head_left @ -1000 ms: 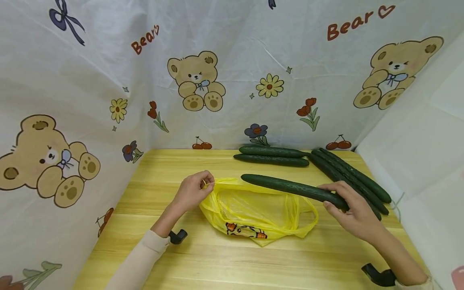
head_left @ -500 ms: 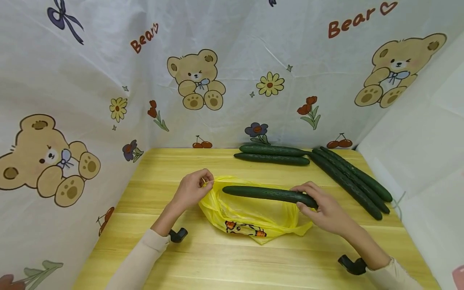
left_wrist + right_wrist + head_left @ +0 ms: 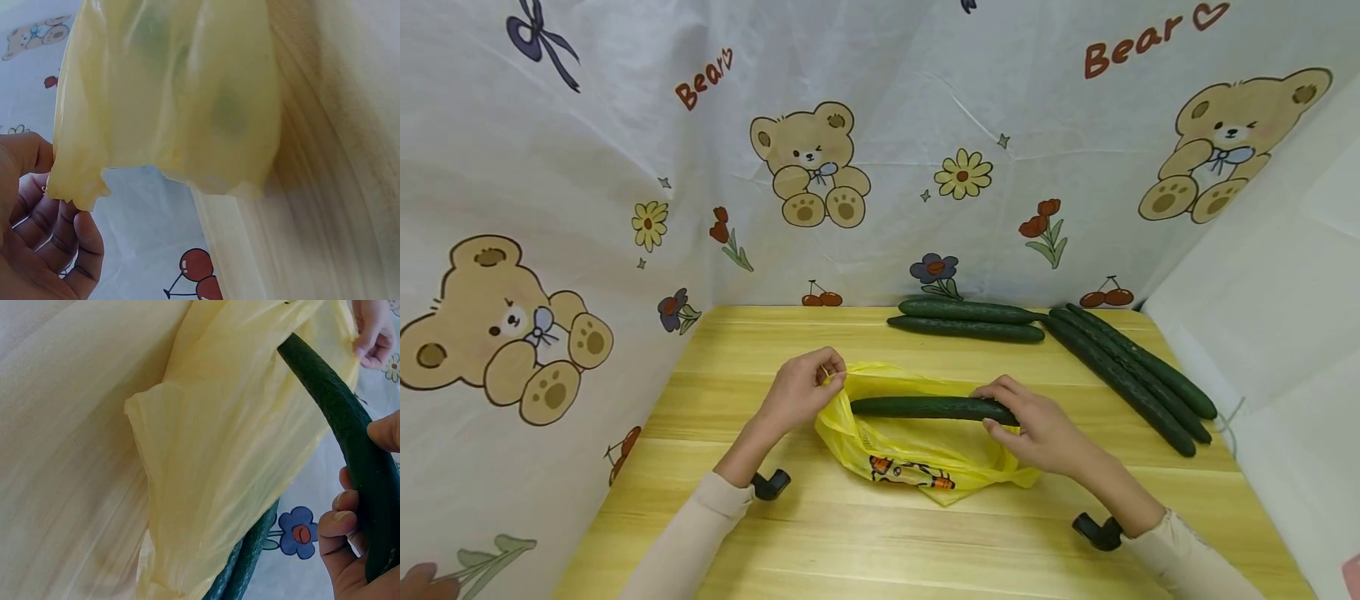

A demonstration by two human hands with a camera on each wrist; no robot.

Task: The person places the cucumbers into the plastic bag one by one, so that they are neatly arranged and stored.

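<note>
A yellow plastic bag [image 3: 844, 446] with a cartoon print lies on the wooden table, its mouth spread open. My left hand [image 3: 797, 390] pinches the bag's left rim; in the left wrist view, thumb and fingers hold the thin film [image 3: 181, 106]. My right hand [image 3: 1033, 427] grips a long dark green cucumber [image 3: 917, 407] by its right end. The cucumber lies level across the bag's mouth, its far tip close to the left rim. In the right wrist view, the thumb presses on one side of the cucumber [image 3: 344, 428] and curled fingers lie on the other.
Two cucumbers [image 3: 966, 331] lie side by side at the table's back edge. Three more cucumbers [image 3: 1120, 383] slant along the right side. A printed curtain [image 3: 880, 167] stands behind the table [image 3: 820, 550], with a white wall [image 3: 1292, 317] on the right.
My right hand has moved left and slightly down with the cucumber, from above the bag's right side to across its mouth. My left hand keeps its pinch on the rim.
</note>
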